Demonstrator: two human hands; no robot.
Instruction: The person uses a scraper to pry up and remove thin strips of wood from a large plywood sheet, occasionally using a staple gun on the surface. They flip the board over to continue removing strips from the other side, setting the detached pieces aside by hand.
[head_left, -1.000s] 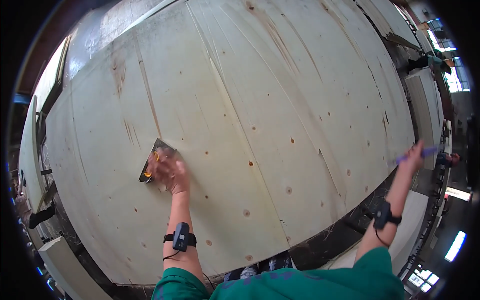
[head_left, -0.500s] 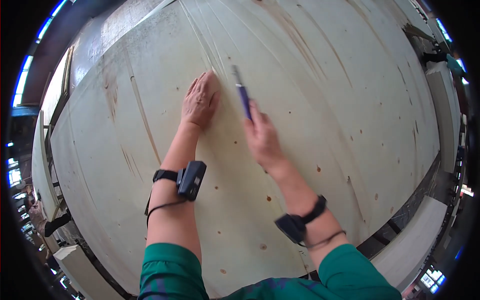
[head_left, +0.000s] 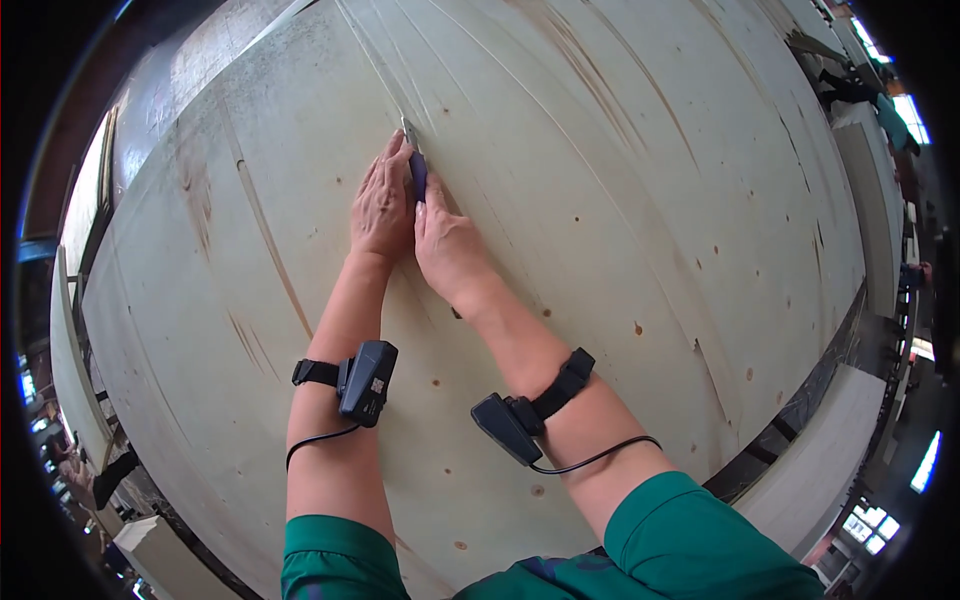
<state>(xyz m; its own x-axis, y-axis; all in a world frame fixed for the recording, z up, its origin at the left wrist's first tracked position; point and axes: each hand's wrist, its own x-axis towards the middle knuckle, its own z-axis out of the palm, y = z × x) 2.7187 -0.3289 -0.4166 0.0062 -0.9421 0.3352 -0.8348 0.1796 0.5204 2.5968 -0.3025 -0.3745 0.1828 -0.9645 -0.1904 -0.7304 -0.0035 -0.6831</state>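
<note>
A large pale wood veneer sheet (head_left: 630, 430) with knots, streaks and splits spreads beneath both hands. My left hand (head_left: 380, 208) lies flat on it, fingers together and pointing away from me. Close against its right side, my right hand (head_left: 450, 245) is closed around a purple-handled utility knife (head_left: 418, 178). The metal blade points away, its tip at the near end of a long, narrow split (head_left: 372, 62) in the sheet. Part of the knife's handle is hidden by my right fingers.
Pale stacked boards (head_left: 815, 465) stand beyond the sheet's right edge, and another stack (head_left: 165, 560) is at the lower left. A shiny grey surface (head_left: 205, 75) lies past the far left edge. Another person (head_left: 890, 115) is at the far right.
My right hand has brought the knife leftward, from apart to right beside my left hand, with its blade now at the split. My left hand stays flat on the sheet.
</note>
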